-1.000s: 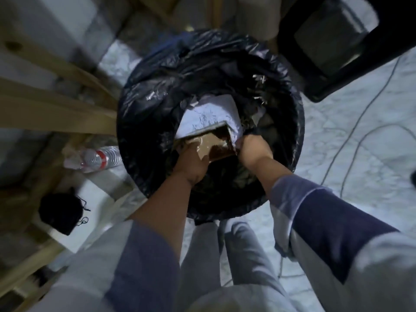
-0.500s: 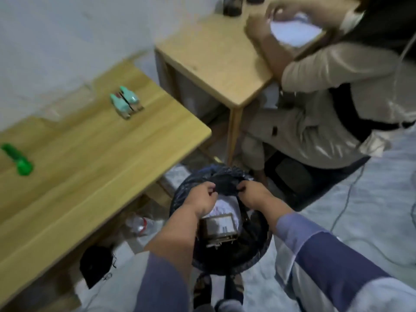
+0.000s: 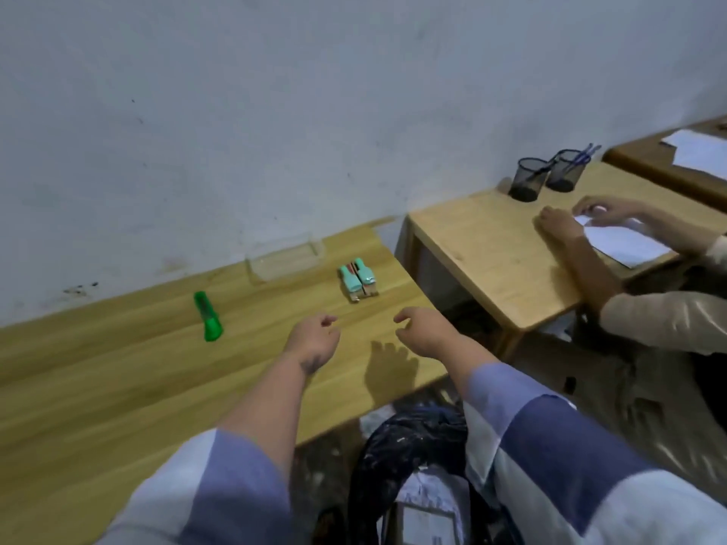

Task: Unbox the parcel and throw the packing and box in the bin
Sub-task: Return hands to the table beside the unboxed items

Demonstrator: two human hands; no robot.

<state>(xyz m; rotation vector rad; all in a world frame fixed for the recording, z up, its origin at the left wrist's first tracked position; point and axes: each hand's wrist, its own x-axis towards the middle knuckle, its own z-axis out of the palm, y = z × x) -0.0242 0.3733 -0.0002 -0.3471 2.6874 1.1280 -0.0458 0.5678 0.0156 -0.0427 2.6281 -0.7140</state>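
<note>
**Both hands empty above the table, box in the bin below**

The left hand (image 3: 312, 340) and the right hand (image 3: 427, 332) are held over the wooden table (image 3: 118, 387), near its right end. Both hands hold nothing; the fingers are loosely curled and relaxed, and the two hands are apart from each other. A shadow of a hand lies on the table between the two forearms.

The bin (image 3: 393, 458), lined with a black bag, stands on the floor under the table edge, at the bottom of the view. Inside it the box (image 3: 427, 521) and some white packing (image 3: 432, 485) are visible, partly hidden by the right sleeve.

On the table lie a green cutter (image 3: 208, 316), a pair of teal objects (image 3: 358, 279) side by side, and a clear plastic tray (image 3: 285, 259) close to the wall. At a second desk (image 3: 495, 249) on the right, another person's hands rest on white paper (image 3: 625, 241), near two mesh pen cups (image 3: 545, 179)
</note>
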